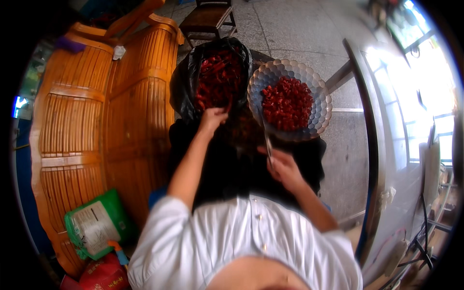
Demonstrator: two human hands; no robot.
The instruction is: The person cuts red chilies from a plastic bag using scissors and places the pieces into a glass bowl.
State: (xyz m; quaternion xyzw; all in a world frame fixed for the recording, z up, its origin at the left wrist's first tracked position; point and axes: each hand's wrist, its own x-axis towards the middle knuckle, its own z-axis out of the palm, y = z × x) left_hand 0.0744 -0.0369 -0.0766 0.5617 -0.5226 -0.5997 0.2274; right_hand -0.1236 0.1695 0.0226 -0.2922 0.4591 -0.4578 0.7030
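Note:
My left hand (214, 119) is at the lower edge of a black plastic bag (185, 85) full of dried red chili peppers (219, 78), its fingers closed around a chili. In my right hand (284, 166) is a pair of metal scissors (267, 139), with the blades pointing up toward the rim of a scalloped glass bowl (322, 108). Cut red chili pieces (288, 103) lie heaped in that bowl. Between my hands, below the bag and bowl, is a dark, blurred area with reddish bits on it.
A slatted wooden bench (137, 98) stands on the left, with a green package (98, 224) and a red bag (105, 273) at its near end. A wooden chair (208, 18) is ahead. On the right stands a table with a metal edge (373, 108).

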